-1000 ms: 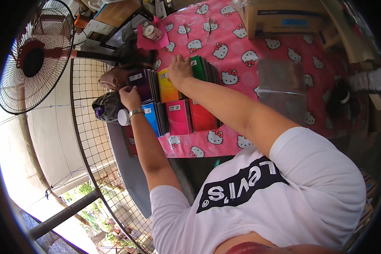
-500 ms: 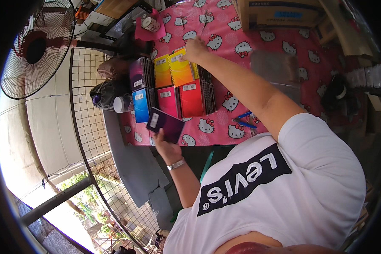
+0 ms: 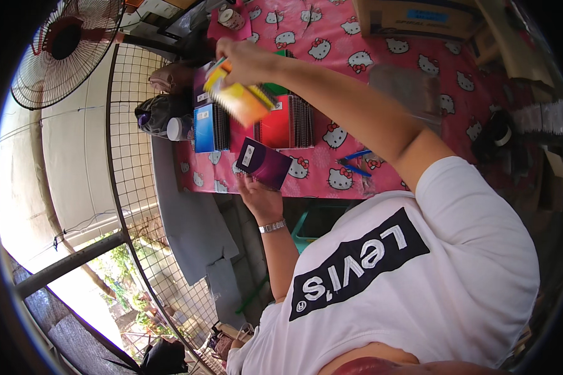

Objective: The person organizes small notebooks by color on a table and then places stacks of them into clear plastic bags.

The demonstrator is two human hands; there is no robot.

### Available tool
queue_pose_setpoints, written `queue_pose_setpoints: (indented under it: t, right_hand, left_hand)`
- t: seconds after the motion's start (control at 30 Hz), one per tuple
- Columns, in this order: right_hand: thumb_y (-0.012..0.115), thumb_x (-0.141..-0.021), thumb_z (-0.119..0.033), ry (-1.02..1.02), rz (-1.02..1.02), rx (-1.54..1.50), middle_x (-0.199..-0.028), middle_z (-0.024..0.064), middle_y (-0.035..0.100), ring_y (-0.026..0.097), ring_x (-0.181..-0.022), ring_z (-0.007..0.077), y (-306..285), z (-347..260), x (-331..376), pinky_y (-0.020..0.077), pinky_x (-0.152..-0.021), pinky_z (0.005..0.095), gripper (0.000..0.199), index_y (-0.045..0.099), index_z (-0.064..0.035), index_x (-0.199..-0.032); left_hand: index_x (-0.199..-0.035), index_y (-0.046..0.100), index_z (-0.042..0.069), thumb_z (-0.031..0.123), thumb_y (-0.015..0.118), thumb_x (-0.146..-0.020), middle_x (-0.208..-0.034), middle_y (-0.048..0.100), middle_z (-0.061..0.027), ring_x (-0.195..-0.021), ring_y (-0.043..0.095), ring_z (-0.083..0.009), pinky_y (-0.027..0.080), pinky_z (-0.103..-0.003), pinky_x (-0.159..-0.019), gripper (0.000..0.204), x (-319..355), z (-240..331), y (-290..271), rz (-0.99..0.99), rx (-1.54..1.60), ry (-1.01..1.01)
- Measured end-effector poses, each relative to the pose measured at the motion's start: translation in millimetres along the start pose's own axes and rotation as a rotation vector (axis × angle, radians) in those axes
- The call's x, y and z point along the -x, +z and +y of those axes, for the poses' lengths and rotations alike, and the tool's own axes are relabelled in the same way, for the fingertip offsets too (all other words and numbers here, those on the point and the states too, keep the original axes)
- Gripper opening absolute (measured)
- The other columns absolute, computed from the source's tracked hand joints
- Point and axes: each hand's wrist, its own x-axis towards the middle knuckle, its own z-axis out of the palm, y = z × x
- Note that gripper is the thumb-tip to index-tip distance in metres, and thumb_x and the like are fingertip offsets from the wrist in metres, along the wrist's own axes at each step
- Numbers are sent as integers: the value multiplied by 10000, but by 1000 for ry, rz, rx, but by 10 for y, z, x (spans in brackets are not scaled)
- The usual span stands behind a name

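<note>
We are now lifting a yellow notebook off the row, where half a second ago our right hand was only reaching it.

Our right fingers are gripping the yellow notebook in the air above the blue and red notebooks standing on the pink tablecloth. Our left hand is holding a purple notebook at the table's near edge, fingers closed under it. A cardboard box is sitting at the far side; we cannot see what it holds.
</note>
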Motion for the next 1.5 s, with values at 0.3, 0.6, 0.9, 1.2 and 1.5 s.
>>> queue_pose_setpoints:
  t: [0.3,0.6,0.9,1.2,1.5]
  right_hand:
    - [769,-712,-388,502,-28,253,-1147,208,465,553,-1064,366,521,679,1190,503,-863,408,651,497,51,-1109]
    - [742,-674,-107,357,95,-57,-1060,209,561,583,-989,360,515,550,1024,496,-786,402,459,484,5,-1037]
    - [798,-679,-365,294,-298,162,-1152,206,538,545,-1089,331,794,56,610,498,-834,390,668,499,16,-1140]
    - [769,-690,-225,390,93,272,-1091,151,530,557,-1020,322,1422,414,420,494,-790,424,496,518,-5,-1057]
    - [718,-661,-27,409,-609,-715,-1084,196,527,578,-960,263,1210,-211,339,511,-741,364,581,479,-2,-1190]
  left_hand:
    - [-1276,472,19,293,537,-921,-1228,574,-126,-1095,579,-275,470,-437,-938,453,216,-270,-287,120,-185,-75]
    - [-1279,460,12,285,484,-905,-1268,550,-129,-1138,550,-306,432,-460,-977,463,266,-307,-647,204,4,4]
    - [-1307,458,63,598,593,-788,-1283,530,-116,-1164,512,-294,416,-489,-985,758,295,-124,-410,-57,110,-12]
    - [-1175,524,44,318,622,-828,-1071,640,-136,-880,655,-302,576,-439,-690,453,318,-174,-849,303,-57,30]
    - [-1308,436,75,666,548,-785,-1271,539,-126,-1108,553,-322,498,-535,-873,797,129,-66,-1122,233,84,83]
